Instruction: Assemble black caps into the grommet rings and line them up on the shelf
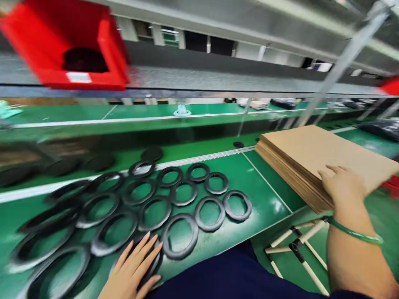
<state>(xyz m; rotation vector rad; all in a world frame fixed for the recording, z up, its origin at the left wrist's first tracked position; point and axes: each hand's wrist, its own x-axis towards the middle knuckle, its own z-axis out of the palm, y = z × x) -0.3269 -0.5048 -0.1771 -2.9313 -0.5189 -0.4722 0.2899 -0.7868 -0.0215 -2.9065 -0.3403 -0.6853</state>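
My left hand (134, 270) lies flat with fingers stretched over a black ring (157, 262) at the front edge of the green table (264, 197); the hand hides most of that ring. Around it are spread several more black ring-shaped pads, such as one ring (193, 238) just to its right. On the right, my right hand (344, 182) rests on the near edge of a stack of brown cardboard sheets (311, 141). Its fingers are extended over the top sheet, and it wears a green bangle (357, 233).
A red bin (84, 81) with dark contents sits on the shelf (187, 77) above. Behind the table's white rail runs a green conveyor belt (193, 149) carrying dark discs (99, 162). A pipe-framed stool or rack (301, 245) stands below the cardboard. A slanted metal post (339, 66) rises at right.
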